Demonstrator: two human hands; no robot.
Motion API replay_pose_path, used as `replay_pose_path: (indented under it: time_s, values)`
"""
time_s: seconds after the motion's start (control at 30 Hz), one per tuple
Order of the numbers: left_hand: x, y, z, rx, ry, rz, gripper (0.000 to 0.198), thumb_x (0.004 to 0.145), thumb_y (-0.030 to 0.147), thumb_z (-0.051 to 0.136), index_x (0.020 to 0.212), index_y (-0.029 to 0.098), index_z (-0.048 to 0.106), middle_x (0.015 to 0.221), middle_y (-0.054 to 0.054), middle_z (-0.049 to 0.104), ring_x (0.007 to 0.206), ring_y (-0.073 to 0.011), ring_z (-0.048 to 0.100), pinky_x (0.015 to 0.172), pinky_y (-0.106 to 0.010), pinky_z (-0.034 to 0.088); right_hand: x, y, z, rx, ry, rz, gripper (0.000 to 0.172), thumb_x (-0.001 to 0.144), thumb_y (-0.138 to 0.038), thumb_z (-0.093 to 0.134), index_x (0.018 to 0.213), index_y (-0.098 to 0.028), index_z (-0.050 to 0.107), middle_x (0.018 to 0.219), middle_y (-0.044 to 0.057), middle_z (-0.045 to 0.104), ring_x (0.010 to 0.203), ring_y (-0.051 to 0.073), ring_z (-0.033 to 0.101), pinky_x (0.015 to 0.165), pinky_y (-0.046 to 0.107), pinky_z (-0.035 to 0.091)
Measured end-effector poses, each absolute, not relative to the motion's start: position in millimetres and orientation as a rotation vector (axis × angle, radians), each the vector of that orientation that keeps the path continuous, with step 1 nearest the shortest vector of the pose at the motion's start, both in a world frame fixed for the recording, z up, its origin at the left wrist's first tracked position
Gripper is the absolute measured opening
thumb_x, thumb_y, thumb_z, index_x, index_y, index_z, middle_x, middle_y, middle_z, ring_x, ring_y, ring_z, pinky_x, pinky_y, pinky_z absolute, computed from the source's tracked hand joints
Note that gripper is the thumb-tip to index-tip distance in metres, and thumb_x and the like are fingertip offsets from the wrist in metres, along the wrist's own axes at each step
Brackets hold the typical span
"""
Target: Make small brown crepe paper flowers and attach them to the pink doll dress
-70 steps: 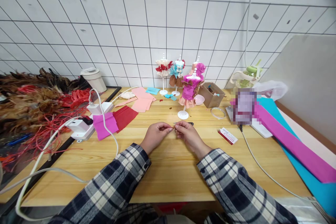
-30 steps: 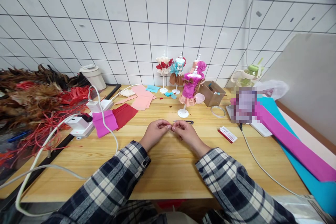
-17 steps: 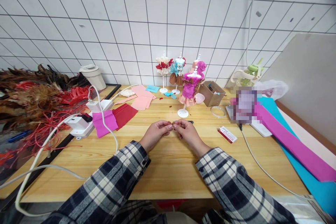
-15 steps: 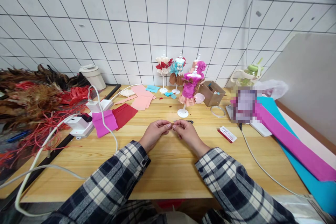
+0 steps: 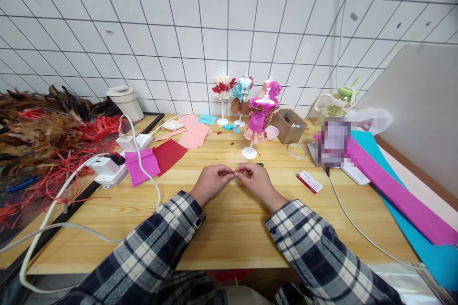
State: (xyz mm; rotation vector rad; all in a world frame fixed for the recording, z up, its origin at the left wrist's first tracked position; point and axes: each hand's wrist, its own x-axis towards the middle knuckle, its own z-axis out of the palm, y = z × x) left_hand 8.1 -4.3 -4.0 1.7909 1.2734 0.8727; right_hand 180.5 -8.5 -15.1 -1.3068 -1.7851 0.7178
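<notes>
Over the middle of the wooden table, my left hand (image 5: 213,182) and my right hand (image 5: 256,180) meet, each pinched at the fingertips. Whatever is between them is too small or too hidden to name. Just behind my right hand lies a dark-handled tool (image 5: 260,164), partly covered by the fingers. Beyond it stands a miniature dress form (image 5: 260,121) on a white round base, wearing a magenta and peach crepe paper dress with brown bows. Several more small dress forms, among them one in cream and red (image 5: 222,88) and one in blue and brown (image 5: 242,95), stand behind it.
Magenta paper (image 5: 142,166), red paper (image 5: 171,156) and peach paper (image 5: 195,137) lie left, beside a power strip (image 5: 111,175) with looping cables. A cardboard box (image 5: 290,126), wire coil (image 5: 296,151), small red-white packet (image 5: 309,182) and phone (image 5: 334,143) are right. Feathers (image 5: 46,138) fill the far left.
My fingertips have shifted slightly, with both hands still meeting at the same place. The view has tilted a little; the objects on the table stay where they were.
</notes>
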Motion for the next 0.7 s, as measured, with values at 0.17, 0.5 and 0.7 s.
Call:
replay_pose_path:
  time_s: [0.17, 0.5, 0.7]
  values:
    - [4.9, -4.1, -4.8, 1.874, 1.265, 0.795, 0.021, 0.075, 0.035, 0.062, 0.081, 0.018, 0.073, 0.077, -0.003, 0.074, 0.068, -0.0162, 0.066, 0.065, -0.024, 0.050, 180.7, -8.7, -14.7, -1.365, -1.872, 0.678, 0.010, 0.074, -0.026, 0.061, 0.076, -0.020, 0.068, 0.072, 0.001, 0.064, 0.059, 0.011, 0.049, 0.058, 0.024, 0.037]
    - [7.7, -3.7, -4.2, 1.637, 1.211, 0.913, 0.023, 0.069, 0.036, 0.068, 0.081, 0.016, 0.072, 0.084, -0.005, 0.074, 0.078, -0.0193, 0.068, 0.073, -0.027, 0.053, 177.4, -5.8, -19.0, -1.269, -1.593, 1.023, 0.011, 0.072, -0.029, 0.055, 0.068, -0.018, 0.053, 0.058, -0.005, 0.046, 0.052, 0.009, 0.040, 0.051, 0.021, 0.032]
    - [7.7, -2.0, -5.9, 1.613, 1.181, 0.916, 0.025, 0.068, 0.037, 0.069, 0.080, 0.016, 0.071, 0.083, -0.006, 0.074, 0.077, -0.0196, 0.068, 0.072, -0.028, 0.053, 178.3, -8.8, -12.7, -1.205, -1.532, 1.063, 0.026, 0.073, -0.034, 0.058, 0.093, -0.019, 0.061, 0.077, 0.000, 0.060, 0.058, 0.010, 0.047, 0.057, 0.023, 0.038]
